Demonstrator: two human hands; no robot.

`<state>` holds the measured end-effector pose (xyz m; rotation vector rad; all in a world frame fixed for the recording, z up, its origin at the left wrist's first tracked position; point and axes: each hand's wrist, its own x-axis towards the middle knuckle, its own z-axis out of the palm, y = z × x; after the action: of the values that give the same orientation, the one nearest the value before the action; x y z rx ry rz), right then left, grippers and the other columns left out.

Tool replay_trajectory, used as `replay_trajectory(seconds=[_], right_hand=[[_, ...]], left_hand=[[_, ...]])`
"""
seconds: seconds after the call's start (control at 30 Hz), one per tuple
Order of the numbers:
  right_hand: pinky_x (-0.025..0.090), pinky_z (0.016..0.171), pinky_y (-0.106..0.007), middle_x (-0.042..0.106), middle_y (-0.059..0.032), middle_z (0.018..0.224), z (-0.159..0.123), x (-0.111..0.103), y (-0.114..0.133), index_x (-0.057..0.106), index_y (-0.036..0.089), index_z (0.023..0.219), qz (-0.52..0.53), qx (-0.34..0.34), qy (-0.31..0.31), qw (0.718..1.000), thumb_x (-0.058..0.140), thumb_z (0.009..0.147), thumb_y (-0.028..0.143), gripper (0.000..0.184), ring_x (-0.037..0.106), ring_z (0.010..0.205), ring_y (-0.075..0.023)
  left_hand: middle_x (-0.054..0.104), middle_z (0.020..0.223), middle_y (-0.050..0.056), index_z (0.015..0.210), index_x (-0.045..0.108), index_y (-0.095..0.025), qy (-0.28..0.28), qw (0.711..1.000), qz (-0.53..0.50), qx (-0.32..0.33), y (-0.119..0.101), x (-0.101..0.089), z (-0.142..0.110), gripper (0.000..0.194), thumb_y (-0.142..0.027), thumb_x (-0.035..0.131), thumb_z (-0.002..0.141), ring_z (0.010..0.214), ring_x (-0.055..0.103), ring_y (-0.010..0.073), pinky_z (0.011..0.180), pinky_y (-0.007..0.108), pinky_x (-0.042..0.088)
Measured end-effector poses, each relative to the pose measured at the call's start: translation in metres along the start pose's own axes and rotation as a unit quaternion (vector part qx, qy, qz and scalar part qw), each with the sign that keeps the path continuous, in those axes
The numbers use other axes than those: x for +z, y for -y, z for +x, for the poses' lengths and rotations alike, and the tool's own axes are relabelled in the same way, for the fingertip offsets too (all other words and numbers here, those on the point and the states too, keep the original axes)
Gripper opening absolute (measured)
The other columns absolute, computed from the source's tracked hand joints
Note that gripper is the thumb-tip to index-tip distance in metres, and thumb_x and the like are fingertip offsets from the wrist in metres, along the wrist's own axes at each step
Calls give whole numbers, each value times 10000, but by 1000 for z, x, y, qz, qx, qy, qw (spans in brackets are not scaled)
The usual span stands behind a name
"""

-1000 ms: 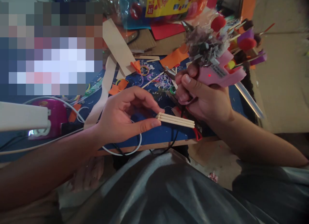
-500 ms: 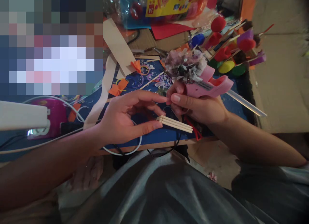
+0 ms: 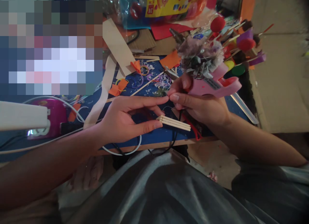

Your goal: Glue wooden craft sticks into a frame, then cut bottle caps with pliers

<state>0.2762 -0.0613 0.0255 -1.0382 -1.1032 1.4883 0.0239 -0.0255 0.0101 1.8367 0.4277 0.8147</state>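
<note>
My left hand (image 3: 127,117) pinches a small bundle of pale wooden sticks (image 3: 175,122) between thumb and middle fingers, just above the near edge of the blue board (image 3: 154,137). Its index finger stretches out and touches the thumb of my right hand (image 3: 202,106). My right hand is closed round a pink glue gun (image 3: 212,85) whose nozzle end is caked with scraps and points up and left. A clear glue stick (image 3: 243,108) sticks out of the gun's back.
Orange paper scraps (image 3: 119,85), shavings and loose sticks litter the blue board. A cluster of sticks with coloured pom-poms (image 3: 238,40) stands at the back right. A pink device (image 3: 48,116) with white cables lies left. Cardboard strips (image 3: 118,47) and a plastic bag (image 3: 166,5) lie behind.
My right hand dipped the glue gun down and left, then raised it a little. My left index finger has stretched out to meet my right thumb. The stick bundle has barely moved.
</note>
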Motion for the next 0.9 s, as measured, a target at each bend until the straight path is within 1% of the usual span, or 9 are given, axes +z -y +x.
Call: replay_trajectory(seconds=[0.07,0.17,0.23,0.37,0.53,0.67,0.8,0.83,0.9], right_hand=[[449,526,-331,715,53,904,0,0,1,591,281,862,8,4,-11,1000,1116,734,516,590,558,584,-110],[382,491,-329,727,39,924,1,2,3,574,279,863,26,9,-33,999,1113,725,558,622,543,564,-106],[367,489,-329,727,35,898,1,3,3,566,281,867,33,2,-46,998,1103,731,577,628,533,556,-110],[360,486,-323,696,50,815,1,4,1,589,288,903,41,-12,-64,997,1077,769,553,571,512,529,-111],[396,506,-326,689,36,804,1,1,-5,623,292,934,-10,-12,-68,998,1010,863,552,472,561,577,-136],[404,508,-323,664,41,783,3,0,-7,622,298,949,2,-18,-68,998,1029,841,553,492,561,580,-145],[463,544,-323,749,25,939,4,-2,-8,626,290,948,-6,-25,-73,997,1093,757,424,522,561,607,-125],[465,543,-322,754,19,946,3,-2,-8,622,287,932,-10,-20,-74,997,1091,755,415,517,567,618,-129],[431,522,-327,727,16,852,4,-2,-8,622,286,894,-13,-8,-76,997,1066,781,452,487,565,618,-147]], left_hand=[[926,1120,41,1538,787,-359,2,1000,0,0,-1,0,0,669,-180,957,917,996,896,220,934,329,762],[925,1123,18,1521,793,-416,5,1000,-6,-18,-2,0,0,690,-158,958,903,1007,903,240,944,353,776],[924,1124,5,1502,802,-441,3,999,-23,-32,-3,0,-1,691,-151,958,895,1021,907,254,955,372,785],[920,1135,17,1493,810,-412,-8,997,-58,-49,-4,0,-1,669,-143,953,897,1028,905,248,964,362,789],[910,1122,45,1459,821,-288,-19,995,-76,-60,-7,0,-1,534,-157,903,948,1039,891,204,966,297,762],[901,1121,42,1428,828,-294,-29,990,-124,-69,-6,1,0,484,-150,892,971,957,881,166,902,240,750],[877,1074,24,1389,843,-297,-61,979,-183,-68,0,1,1,422,-170,896,990,850,852,101,808,142,710],[868,1056,27,1374,845,-279,-74,976,-191,-77,2,1,2,400,-202,910,987,856,851,107,786,140,707],[850,1029,35,1344,838,-248,-98,967,-208,-109,2,1,3,373,-289,931,985,885,858,143,769,179,725]])
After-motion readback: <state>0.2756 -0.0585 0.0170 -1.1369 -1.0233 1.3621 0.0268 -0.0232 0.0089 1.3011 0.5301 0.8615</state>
